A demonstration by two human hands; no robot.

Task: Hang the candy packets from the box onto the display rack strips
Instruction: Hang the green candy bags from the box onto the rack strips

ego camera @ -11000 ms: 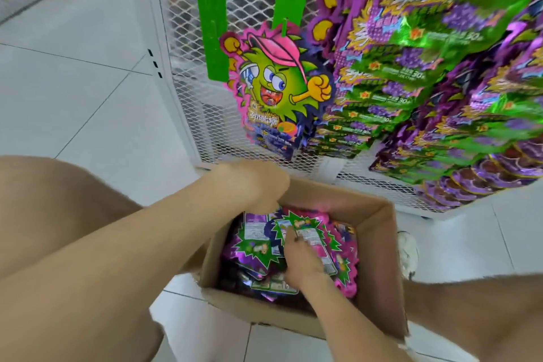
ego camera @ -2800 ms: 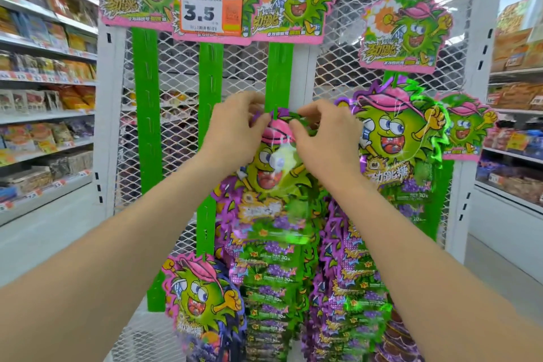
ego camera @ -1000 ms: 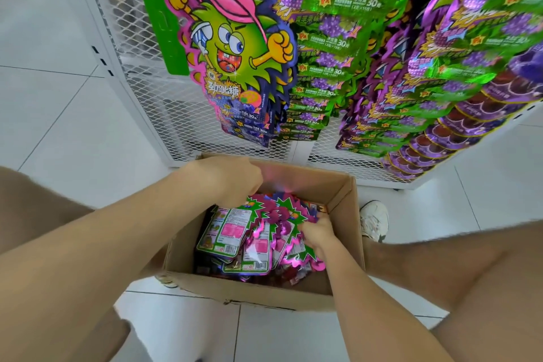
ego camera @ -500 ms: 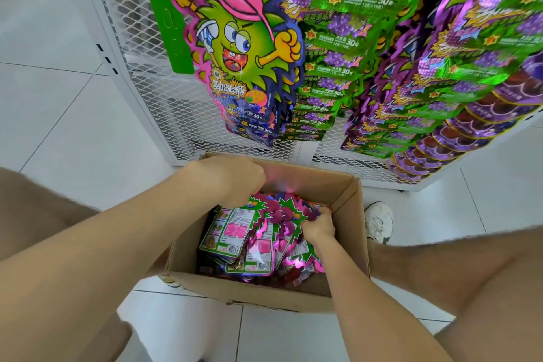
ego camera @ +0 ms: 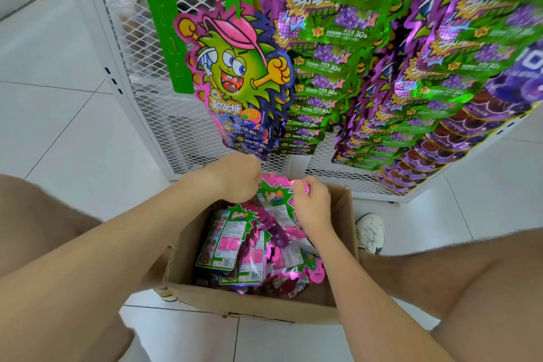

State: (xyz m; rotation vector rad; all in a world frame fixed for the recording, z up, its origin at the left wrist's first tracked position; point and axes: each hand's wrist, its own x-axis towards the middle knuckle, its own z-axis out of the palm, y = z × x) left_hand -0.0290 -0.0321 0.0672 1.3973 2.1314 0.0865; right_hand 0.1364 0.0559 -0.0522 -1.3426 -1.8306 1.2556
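Cardboard box (ego camera: 252, 307), set on the tiled floor (ego camera: 73, 141).
Inside the box: loose candy packets (ego camera: 226, 244), heaped mostly label side up.
Above the box's far edge: raised packet (ego camera: 274, 195), pinched at its top by the right hand (ego camera: 313, 204). The left hand (ego camera: 232, 176) is placed just beside it, fingers curled; whether anything is gripped cannot be told.
Behind the box: white mesh rack (ego camera: 152, 114), green display strips (ego camera: 164, 23), and hung packets (ego camera: 241, 73) arranged in overlapping columns.

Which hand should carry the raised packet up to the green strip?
Right. The right hand pinches the top of the raised packet over the box; the left hand is curled beside it, whatever it holds hidden.
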